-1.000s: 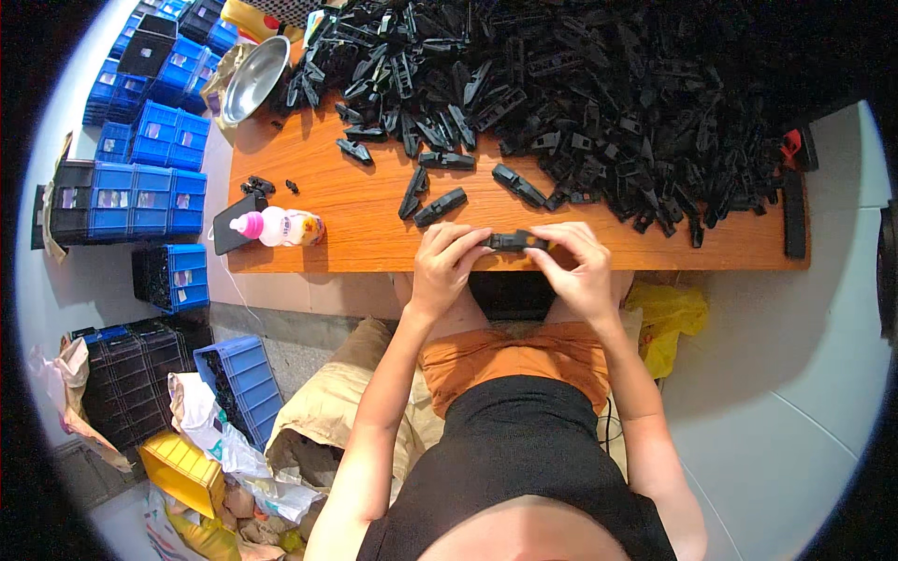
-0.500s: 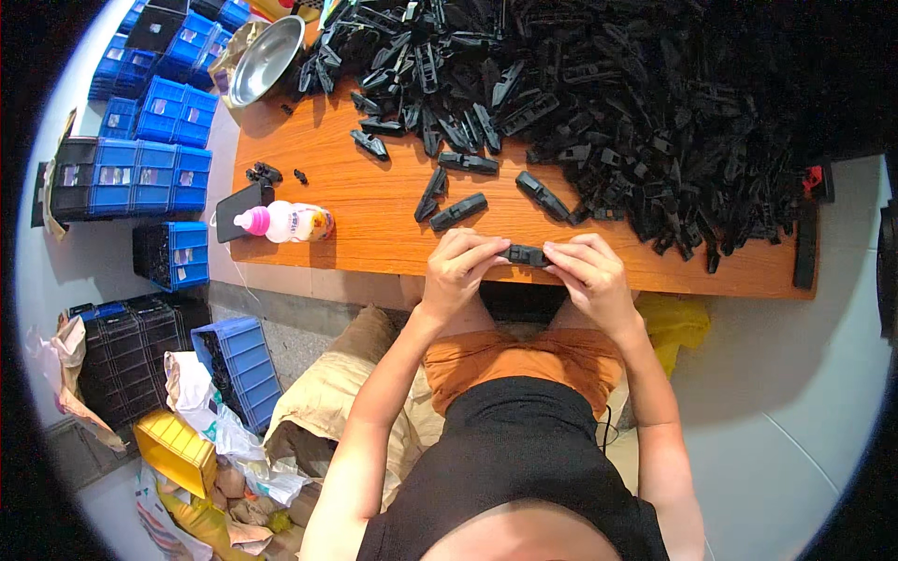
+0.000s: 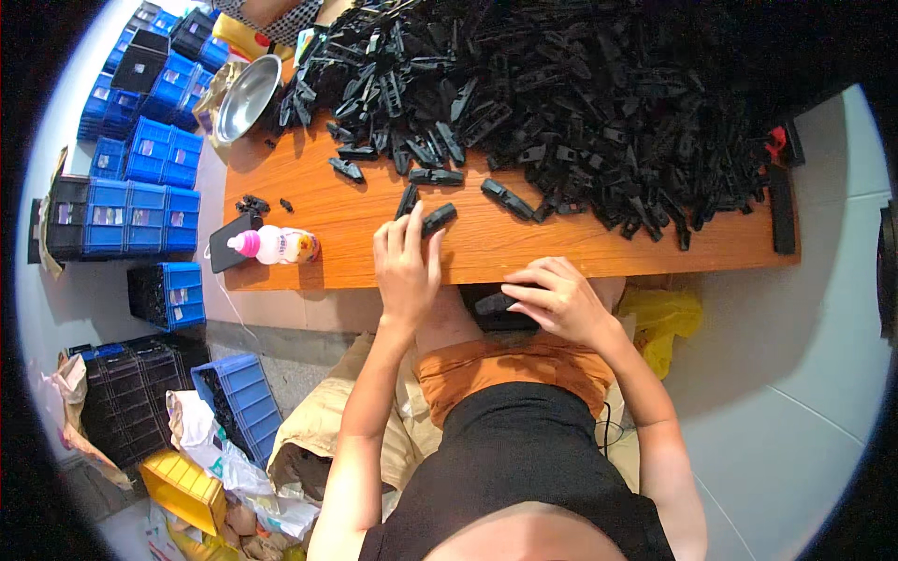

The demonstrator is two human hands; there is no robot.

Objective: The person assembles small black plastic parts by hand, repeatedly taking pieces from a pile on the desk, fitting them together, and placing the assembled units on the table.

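My left hand [image 3: 407, 271] reaches over the table edge with its fingers stretched out and apart. Its fingertips are beside a black plastic clip-shaped part [image 3: 439, 219] and partly cover another narrow black part [image 3: 406, 200]. In front of my lap, below the table edge, my right hand [image 3: 559, 297] has its fingers loosely spread. Near those fingertips is a black plastic piece [image 3: 493, 304] over a dark opening between my thighs; it does not look gripped. Two more loose black parts [image 3: 510, 199] [image 3: 436, 177] lie on the wooden table.
A large heap of black parts [image 3: 599, 131] covers the table's back and right. At left are a pink-capped bottle [image 3: 281, 245], a dark phone-like slab [image 3: 232, 245] and a metal bowl [image 3: 248, 98]. Blue crates [image 3: 140, 220], a yellow crate [image 3: 182, 491] and sacks [image 3: 323, 411] stand on the left.
Both hands held one black part together; now they are apart. My left hand moved left and forward to the loose parts, my right hand down toward my lap. The view shifted slightly.
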